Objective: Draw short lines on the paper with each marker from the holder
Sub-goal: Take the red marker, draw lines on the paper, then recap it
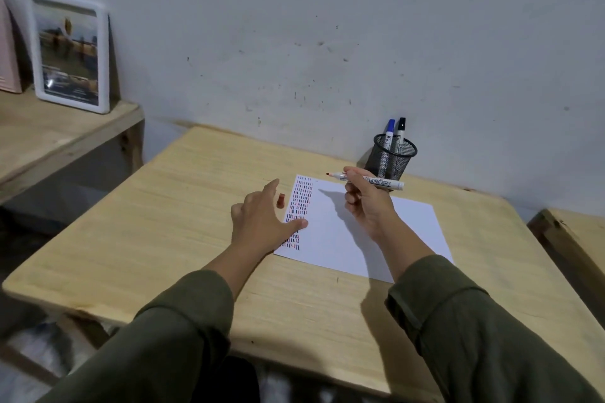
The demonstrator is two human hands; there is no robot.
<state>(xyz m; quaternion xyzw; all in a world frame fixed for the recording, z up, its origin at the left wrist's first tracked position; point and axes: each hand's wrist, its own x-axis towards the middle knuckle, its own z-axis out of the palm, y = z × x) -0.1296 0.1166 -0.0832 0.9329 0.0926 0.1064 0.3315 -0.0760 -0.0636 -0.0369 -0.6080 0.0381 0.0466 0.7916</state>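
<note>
We hold the uncapped red marker (366,180) in our right hand (368,203), left hand (265,216) spread beside its cap (280,200), probably recapping next.

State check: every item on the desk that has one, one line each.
Red-tipped whiteboard marker: uncapped, held above the paper by right hand.
Red cap: off, on table.
Left hand: open, thumb on white paper sheet.
Blue marker, black marker: capped, in black mesh holder.

We are holding an uncapped red marker (366,180) in our right hand (368,203) above the paper (353,239), left hand (262,219) spreading toward its red cap (280,200) at nine o'clock.
</note>
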